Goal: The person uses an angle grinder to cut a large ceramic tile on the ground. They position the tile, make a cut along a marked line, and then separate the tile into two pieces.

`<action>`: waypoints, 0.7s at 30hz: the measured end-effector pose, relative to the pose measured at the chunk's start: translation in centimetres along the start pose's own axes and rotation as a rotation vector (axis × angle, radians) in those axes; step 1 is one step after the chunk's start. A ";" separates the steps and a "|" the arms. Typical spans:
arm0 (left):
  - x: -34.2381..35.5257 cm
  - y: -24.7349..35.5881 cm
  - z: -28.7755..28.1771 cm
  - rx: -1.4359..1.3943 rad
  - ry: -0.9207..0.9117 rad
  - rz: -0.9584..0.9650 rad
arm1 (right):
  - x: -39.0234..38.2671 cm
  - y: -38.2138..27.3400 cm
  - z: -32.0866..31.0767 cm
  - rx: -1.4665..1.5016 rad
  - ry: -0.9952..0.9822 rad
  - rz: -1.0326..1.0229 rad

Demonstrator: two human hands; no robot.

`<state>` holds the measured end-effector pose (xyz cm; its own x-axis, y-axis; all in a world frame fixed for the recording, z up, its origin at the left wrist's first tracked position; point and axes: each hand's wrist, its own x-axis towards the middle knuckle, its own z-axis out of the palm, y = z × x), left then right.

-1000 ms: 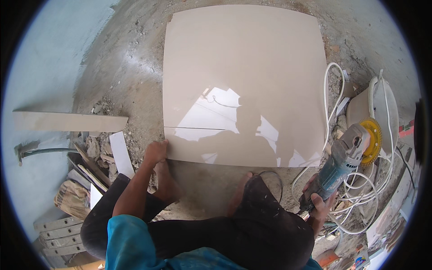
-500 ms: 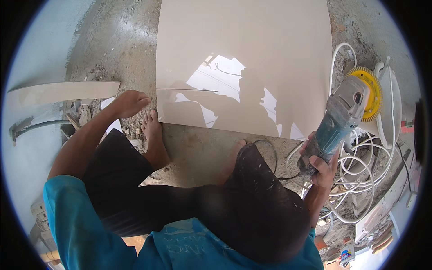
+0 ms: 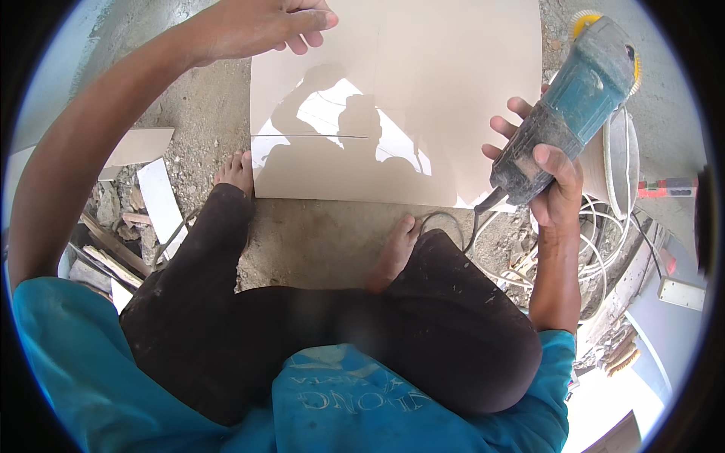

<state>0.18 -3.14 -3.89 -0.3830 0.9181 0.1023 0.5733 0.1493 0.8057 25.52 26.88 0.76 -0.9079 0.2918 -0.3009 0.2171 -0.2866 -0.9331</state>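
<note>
My right hand [image 3: 557, 177] holds up an angle grinder [image 3: 559, 113], teal and dusty dark, its body lying across the palm with the thumb over one side and several fingers spread past the other. The edge of a yellow disc [image 3: 583, 21] shows at its far end, largely hidden by the grinder's head. My left hand [image 3: 291, 29] hangs empty above the far left part of a large glossy beige tile [image 3: 468, 68], fingers loosely bent and apart. A thin dark line [image 3: 310, 136] runs inward from the tile's left edge. The tile reflects my outline.
My bare feet rest at the tile's near edge. A pale bucket [image 3: 623, 162] and coiled white cable [image 3: 593, 257] lie to the right. The grinder's black cord [image 3: 474, 230] drops between them and my right knee. Rubble, wood strips and a white offcut [image 3: 160, 198] lie left.
My left hand has opened from a loose fist and swung forward and right over the tile. The grinder in my right hand has risen forward, its disc turning farther from view.
</note>
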 end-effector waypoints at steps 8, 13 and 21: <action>0.8 4.0 5.1 -0.819 0.064 -0.452 | 12.7 -2.7 11.0 -0.140 0.111 -0.059; 1.2 3.8 5.9 -1.236 0.365 -0.655 | 17.2 1.3 16.7 -0.041 0.292 -0.181; 2.1 -0.5 7.7 -1.419 0.403 -0.767 | 18.5 4.4 18.2 -0.089 0.504 -0.160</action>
<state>4.67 1.55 -8.60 -0.5259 0.6124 -0.5903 -0.8093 -0.1467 0.5688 3.13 14.38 -5.35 -0.6520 0.7340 -0.1900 0.1395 -0.1303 -0.9816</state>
